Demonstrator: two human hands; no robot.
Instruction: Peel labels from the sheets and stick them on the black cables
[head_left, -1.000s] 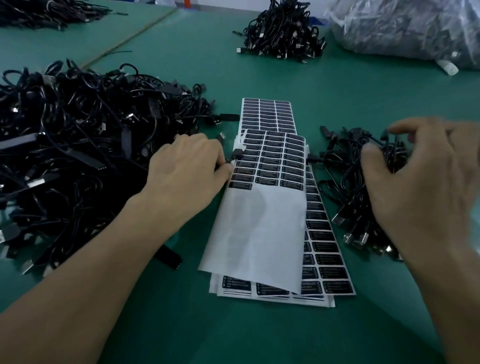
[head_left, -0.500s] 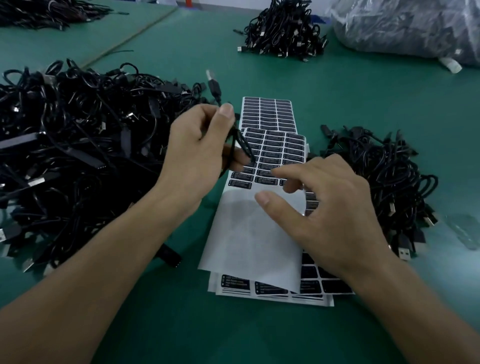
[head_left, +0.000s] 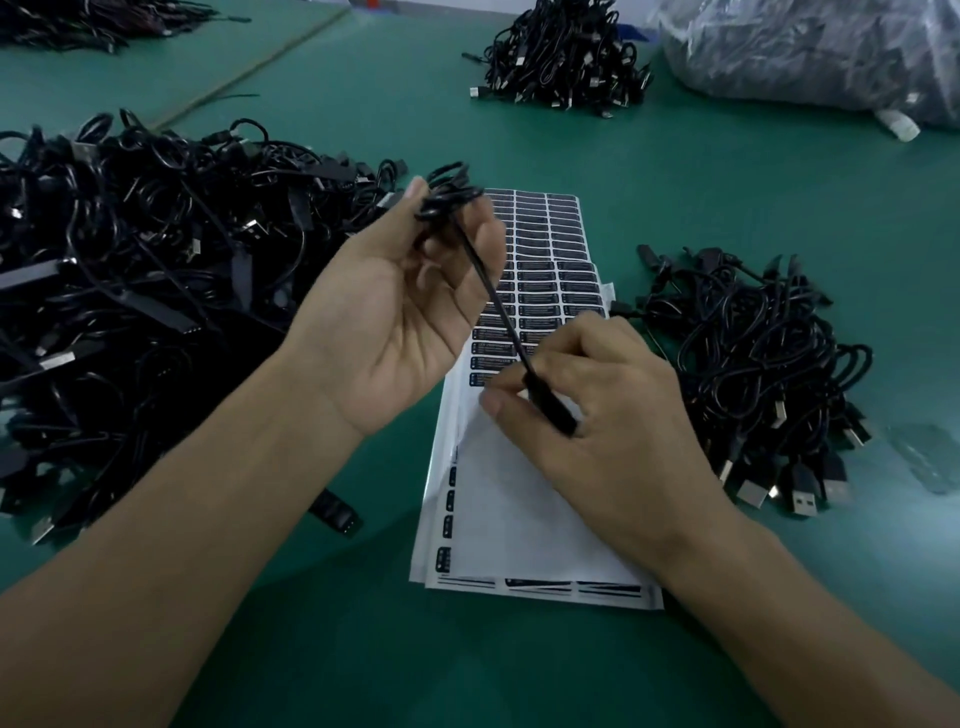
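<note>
One cable (head_left: 487, 289), seemingly coiled, in left hand (head_left: 400, 312).

Dim, cool light lies flat on the table (head_left: 727, 208), soft shadow under the left hand (head_left: 400, 312). The cable (head_left: 449, 200) above that hand blurs; far edges bow.

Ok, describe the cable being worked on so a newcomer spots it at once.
On the green table, find the label sheets in the middle. Above them one black cable runs straight between the hands: the left hand holds its coiled end, the right hand pinches its plug end. Unlike those in the left pile and right pile, it is off the table.
</note>
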